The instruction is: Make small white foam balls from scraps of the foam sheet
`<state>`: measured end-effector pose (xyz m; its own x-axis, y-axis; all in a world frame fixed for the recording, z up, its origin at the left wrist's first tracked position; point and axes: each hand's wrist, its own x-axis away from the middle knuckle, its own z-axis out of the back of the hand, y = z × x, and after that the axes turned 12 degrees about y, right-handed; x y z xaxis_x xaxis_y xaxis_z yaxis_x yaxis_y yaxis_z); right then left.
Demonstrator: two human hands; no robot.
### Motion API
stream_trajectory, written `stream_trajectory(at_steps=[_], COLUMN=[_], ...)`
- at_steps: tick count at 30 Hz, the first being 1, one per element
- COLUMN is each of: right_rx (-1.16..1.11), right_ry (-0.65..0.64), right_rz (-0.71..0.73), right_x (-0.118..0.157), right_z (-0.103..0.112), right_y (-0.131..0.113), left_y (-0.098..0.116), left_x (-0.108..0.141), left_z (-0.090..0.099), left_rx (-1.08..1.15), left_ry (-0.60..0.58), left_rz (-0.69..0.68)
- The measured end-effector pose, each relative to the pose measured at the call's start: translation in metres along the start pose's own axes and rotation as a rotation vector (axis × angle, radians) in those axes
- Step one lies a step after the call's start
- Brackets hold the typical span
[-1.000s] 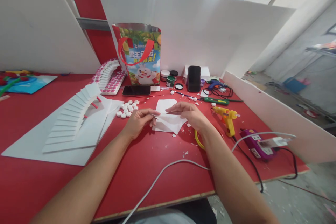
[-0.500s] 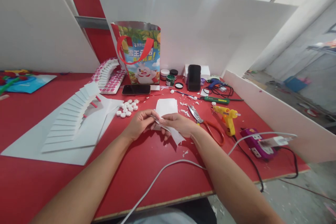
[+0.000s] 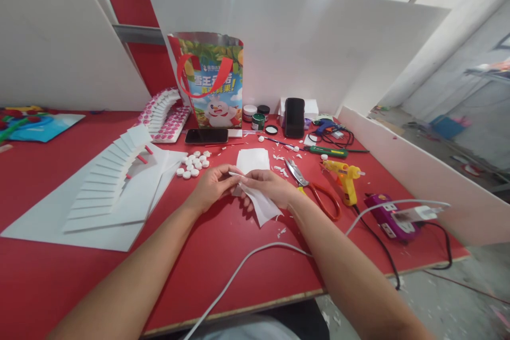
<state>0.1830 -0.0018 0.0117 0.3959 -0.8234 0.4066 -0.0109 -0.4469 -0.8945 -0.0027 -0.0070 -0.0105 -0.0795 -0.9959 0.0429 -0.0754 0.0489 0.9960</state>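
Observation:
A thin white sheet of paper (image 3: pixel 263 206) hangs from my two hands over the red table, its lower end flaring toward me. My left hand (image 3: pixel 215 183) pinches the far end of it between thumb and fingers. Closed on the same sheet, my right hand (image 3: pixel 269 186) presses with the thumb on top and the fingers curled beneath. My fingertips hide part of the pinched end. Just beyond my hands lies a stack of white squares (image 3: pixel 252 158). Several small round white pieces (image 3: pixel 195 163) are grouped left of the stack.
A curved white stepped model (image 3: pixel 107 175) rests on white boards at left. Right of my hands lie red-handled snips (image 3: pixel 319 194), a yellow glue gun (image 3: pixel 346 178) and a purple power strip (image 3: pixel 392 220). A white cable (image 3: pixel 255 255) crosses in front. A printed bag (image 3: pixel 215 85) stands behind.
The paper's loose end has opened out wider and hangs slightly lower. My fingers have shifted a little at the pinched end; both hands stay in nearly the same place.

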Motion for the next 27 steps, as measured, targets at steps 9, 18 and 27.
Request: stream_trajectory(at_steps=[9, 18, 27], right_rx=[-0.188, 0.032, 0.236], right_ry=[-0.035, 0.163, 0.17], right_rz=[-0.027, 0.148, 0.212], right_x=[-0.0039, -0.0067, -0.0051], right_z=[0.0065, 0.0046, 0.0066], right_y=[0.0001, 0.0003, -0.0002], left_y=[0.003, -0.004, 0.0002], left_x=[0.0005, 0.0014, 0.0055], left_z=[-0.0011, -0.0004, 0.0021], left_rx=[-0.056, -0.149, -0.339], left_ry=[-0.018, -0.069, -0.224], left_rz=[-0.121, -0.018, -0.038])
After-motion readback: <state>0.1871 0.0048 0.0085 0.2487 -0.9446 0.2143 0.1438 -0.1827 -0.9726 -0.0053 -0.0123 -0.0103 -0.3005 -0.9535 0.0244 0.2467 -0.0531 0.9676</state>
